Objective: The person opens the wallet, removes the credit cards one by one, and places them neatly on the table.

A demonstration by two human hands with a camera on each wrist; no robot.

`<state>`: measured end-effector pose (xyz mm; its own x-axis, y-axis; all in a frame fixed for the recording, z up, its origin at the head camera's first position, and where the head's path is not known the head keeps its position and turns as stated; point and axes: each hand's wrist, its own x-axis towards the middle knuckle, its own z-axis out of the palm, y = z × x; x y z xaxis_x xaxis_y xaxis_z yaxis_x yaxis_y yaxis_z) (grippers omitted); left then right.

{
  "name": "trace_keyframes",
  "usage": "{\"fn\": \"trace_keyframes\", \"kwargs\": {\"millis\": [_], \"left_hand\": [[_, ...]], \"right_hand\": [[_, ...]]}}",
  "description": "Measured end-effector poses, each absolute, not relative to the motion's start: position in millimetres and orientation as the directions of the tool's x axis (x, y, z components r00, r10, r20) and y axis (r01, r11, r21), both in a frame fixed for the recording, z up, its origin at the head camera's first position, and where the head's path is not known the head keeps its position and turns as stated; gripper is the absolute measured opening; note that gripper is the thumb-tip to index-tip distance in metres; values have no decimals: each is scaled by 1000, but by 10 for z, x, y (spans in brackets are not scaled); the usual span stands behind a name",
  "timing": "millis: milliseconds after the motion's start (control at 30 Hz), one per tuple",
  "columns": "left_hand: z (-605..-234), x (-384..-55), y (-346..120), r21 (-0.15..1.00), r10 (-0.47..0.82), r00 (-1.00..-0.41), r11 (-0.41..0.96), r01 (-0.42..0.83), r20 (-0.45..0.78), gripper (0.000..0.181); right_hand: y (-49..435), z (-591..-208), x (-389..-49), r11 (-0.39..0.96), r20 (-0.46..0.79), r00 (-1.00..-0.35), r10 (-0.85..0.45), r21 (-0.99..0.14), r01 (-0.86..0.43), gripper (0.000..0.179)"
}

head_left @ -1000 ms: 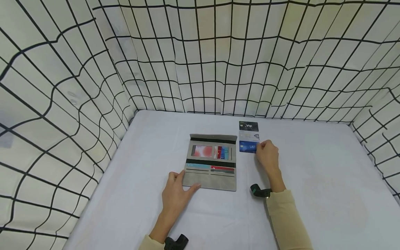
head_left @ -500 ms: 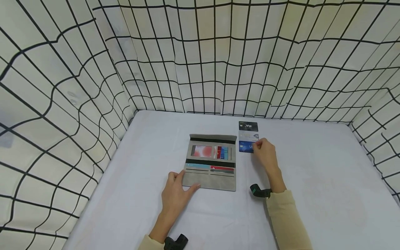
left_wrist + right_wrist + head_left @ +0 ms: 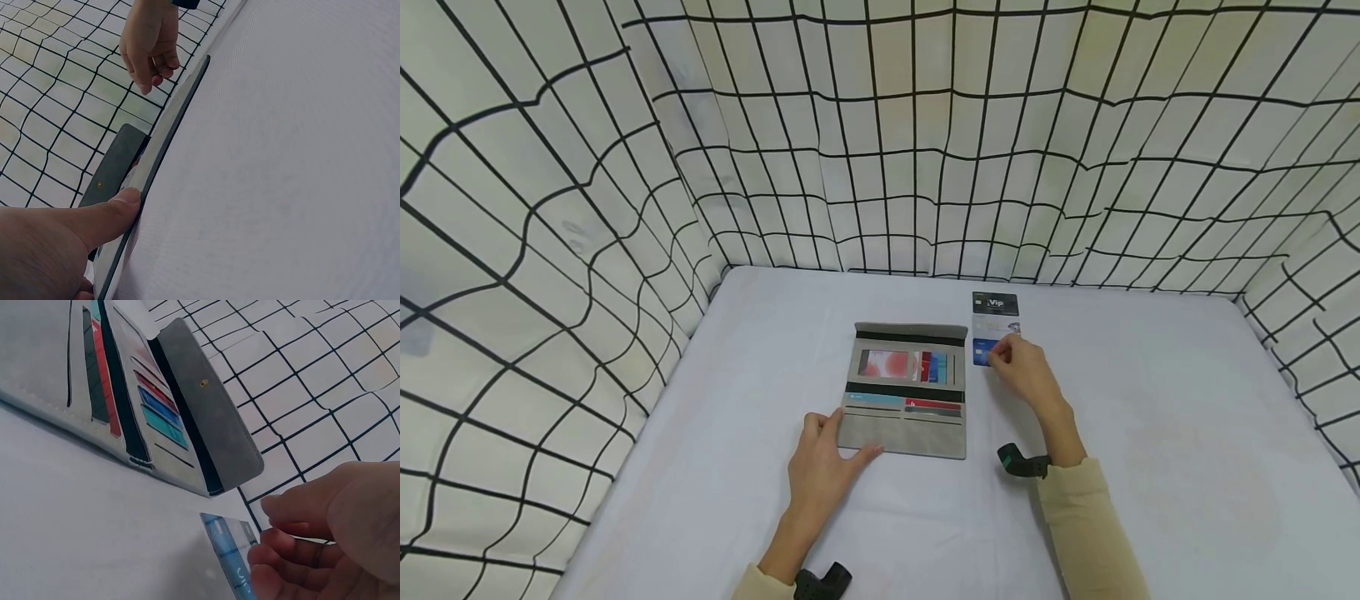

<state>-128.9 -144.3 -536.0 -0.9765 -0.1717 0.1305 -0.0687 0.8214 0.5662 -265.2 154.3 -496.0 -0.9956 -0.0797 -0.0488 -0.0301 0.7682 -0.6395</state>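
An open grey wallet (image 3: 903,432) lies flat, cards showing in its slots and clear windows. My left hand (image 3: 822,462) holds its lower left corner, the thumb along the near edge and the fingers at the left edge. Right of the wallet, a blue VIP card (image 3: 981,354), a silver-white card (image 3: 991,326) and a black Vip card (image 3: 996,303) form a column. My right hand (image 3: 1028,371) hovers over the blue card with fingers bent and thumb close to the index finger. In the right wrist view, a gap shows between thumb and fingertips, and nothing is between them.
A white cloth covers the table (image 3: 1187,458). Black grid netting (image 3: 917,175) over pale sheeting rises behind the table and at both sides. Each wrist wears a small black camera, such as the right wrist camera (image 3: 1021,461).
My right hand has moved left across the blue card, from its right edge to over its middle, covering more of it. The left hand, wallet and cards have stayed in place.
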Motion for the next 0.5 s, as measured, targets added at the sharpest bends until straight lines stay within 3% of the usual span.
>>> {"fn": "trace_keyframes", "kwargs": {"millis": [500], "left_hand": [[-5365,-1290,-1450,564,-174,-976,823,-71,132,87]], "right_hand": [[1411,-4899,-2575,743,-175,-959,-224,-667,-52,20]]}}
